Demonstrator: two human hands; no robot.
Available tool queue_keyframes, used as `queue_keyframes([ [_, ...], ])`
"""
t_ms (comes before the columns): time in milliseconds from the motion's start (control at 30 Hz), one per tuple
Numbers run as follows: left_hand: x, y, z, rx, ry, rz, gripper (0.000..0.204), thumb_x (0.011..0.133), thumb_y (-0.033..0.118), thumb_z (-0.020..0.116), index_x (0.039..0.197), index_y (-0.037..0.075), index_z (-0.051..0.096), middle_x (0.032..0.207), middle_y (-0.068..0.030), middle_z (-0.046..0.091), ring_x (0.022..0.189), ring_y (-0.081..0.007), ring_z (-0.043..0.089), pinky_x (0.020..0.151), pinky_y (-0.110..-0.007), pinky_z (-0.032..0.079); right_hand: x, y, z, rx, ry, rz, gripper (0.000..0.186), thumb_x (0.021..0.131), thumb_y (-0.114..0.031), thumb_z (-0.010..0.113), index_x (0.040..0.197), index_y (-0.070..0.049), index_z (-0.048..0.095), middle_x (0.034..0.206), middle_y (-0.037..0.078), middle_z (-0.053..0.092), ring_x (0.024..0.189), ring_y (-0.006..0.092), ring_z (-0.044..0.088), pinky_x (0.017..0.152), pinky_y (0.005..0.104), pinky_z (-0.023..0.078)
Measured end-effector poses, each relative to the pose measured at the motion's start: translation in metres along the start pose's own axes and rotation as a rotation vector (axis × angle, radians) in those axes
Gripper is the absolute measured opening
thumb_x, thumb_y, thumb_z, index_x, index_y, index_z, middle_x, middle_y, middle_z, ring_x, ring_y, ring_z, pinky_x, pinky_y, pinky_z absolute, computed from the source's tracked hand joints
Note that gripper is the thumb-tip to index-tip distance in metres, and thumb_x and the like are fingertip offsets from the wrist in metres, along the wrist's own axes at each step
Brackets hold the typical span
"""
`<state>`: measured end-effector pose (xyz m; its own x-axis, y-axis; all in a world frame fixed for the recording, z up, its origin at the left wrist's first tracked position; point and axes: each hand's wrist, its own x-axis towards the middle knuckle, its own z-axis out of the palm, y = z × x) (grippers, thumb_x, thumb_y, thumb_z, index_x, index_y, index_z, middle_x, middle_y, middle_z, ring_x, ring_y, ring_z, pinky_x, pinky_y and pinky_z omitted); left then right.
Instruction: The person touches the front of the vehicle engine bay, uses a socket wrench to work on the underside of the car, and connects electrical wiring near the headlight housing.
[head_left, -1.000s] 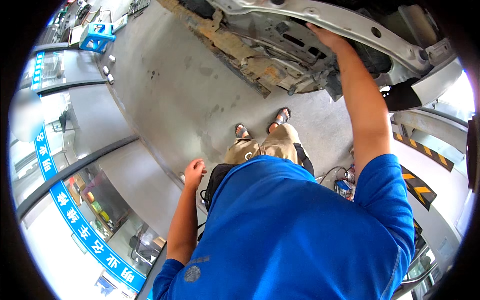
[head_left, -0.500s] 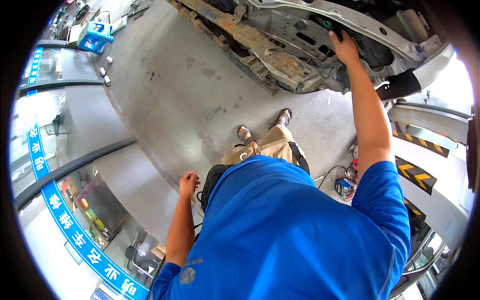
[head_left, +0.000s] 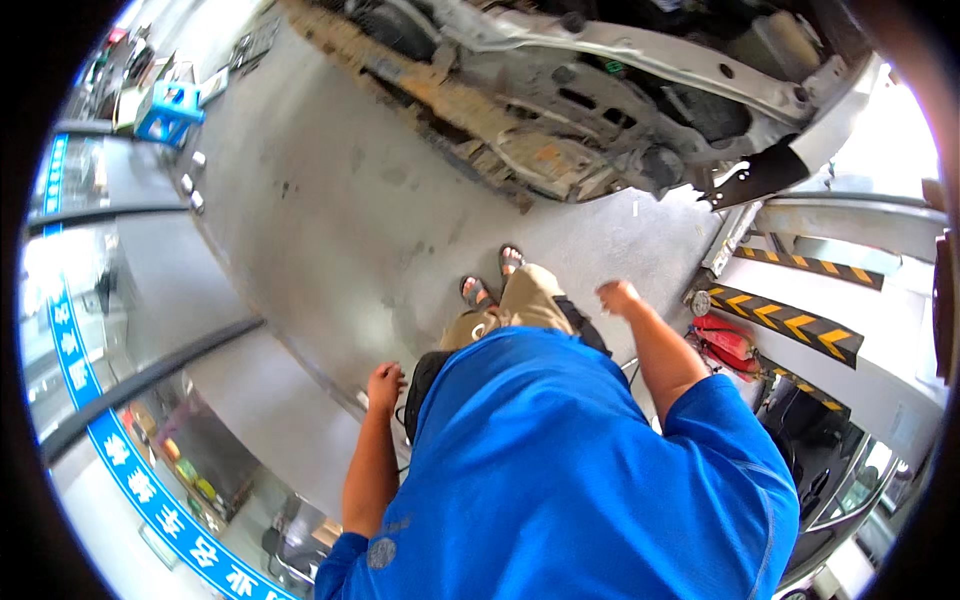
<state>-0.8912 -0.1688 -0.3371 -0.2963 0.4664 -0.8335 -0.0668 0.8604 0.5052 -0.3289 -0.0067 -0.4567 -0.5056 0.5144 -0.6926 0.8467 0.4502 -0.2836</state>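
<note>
My left hand [head_left: 386, 385] hangs beside the black bag at my waist, fingers loosely curled and slightly apart, with nothing visible in it. My right hand [head_left: 618, 298] is out over the grey floor [head_left: 330, 220], right of my feet and apart from the car; motion blurs its fingers. Above it is the stripped end of a vehicle, with a silver crossbeam [head_left: 680, 62], a rusty lower member [head_left: 530, 150], a small green part [head_left: 614, 67] in an opening and a black bracket [head_left: 755, 180] at the right.
Glazed partitions with a blue lettered band [head_left: 140, 482] run along the left. A blue plastic stool [head_left: 165, 112] stands at upper left, near small white cylinders [head_left: 197, 180]. On the right are yellow-and-black chevron strips [head_left: 785, 318] and a red object [head_left: 725, 340] below them.
My right hand has come away from the car's opening and down toward my body. My left hand stays at my side. The view has shifted slightly.
</note>
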Motion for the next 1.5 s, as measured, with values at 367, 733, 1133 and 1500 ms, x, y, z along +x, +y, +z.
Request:
queue_keyframes([
  [367,-0.023,0.084,-0.015,0.105,0.134,-0.030,0.027,0.088,0.021,0.052,0.109,0.005,0.055,0.083,-0.0087,0.061,0.066,-0.0188,0.061,0.056,-0.030,0.047,0.045,-0.048,-0.095,0.830,0.177,0.451,0.038,0.083,-0.038,0.050,0.097,-0.004,0.064,0.080,0.014,0.065,0.071,0.0251,0.064,0.071,0.0364,0.049],
  [733,0.031,0.138,-0.083,-0.007,0.173,0.061,0.033,0.087,0.024,0.052,0.113,0.004,0.053,0.089,-0.0089,0.062,0.069,-0.0172,0.061,0.058,-0.028,0.046,0.126,-0.078,-0.088,0.331,0.008,0.119,0.024,0.079,-0.026,0.052,0.089,-0.007,0.063,0.087,0.016,0.063,0.086,0.0314,0.061,0.075,0.0403,0.050],
  [1133,0.117,0.071,-0.318,-0.351,0.250,-0.169,0.032,0.086,0.026,0.054,0.110,0.005,0.054,0.084,-0.0065,0.060,0.065,-0.0155,0.059,0.056,-0.028,0.045,0.208,-0.267,-0.187,0.956,-0.172,0.573,0.026,0.083,-0.023,0.052,0.100,-0.005,0.060,0.083,0.011,0.063,0.082,0.0233,0.060,0.071,0.0347,0.049],
  [1500,0.236,0.165,-0.475,-0.535,0.295,-0.162,0.032,0.086,0.025,0.053,0.112,0.005,0.052,0.085,-0.0066,0.059,0.065,-0.0156,0.058,0.055,-0.027,0.044,0.318,-0.405,-0.317,0.851,-0.055,0.604,0.030,0.081,-0.025,0.055,0.097,0.000,0.060,0.084,0.013,0.061,0.068,0.0221,0.059,0.056,0.0342,0.047],
])
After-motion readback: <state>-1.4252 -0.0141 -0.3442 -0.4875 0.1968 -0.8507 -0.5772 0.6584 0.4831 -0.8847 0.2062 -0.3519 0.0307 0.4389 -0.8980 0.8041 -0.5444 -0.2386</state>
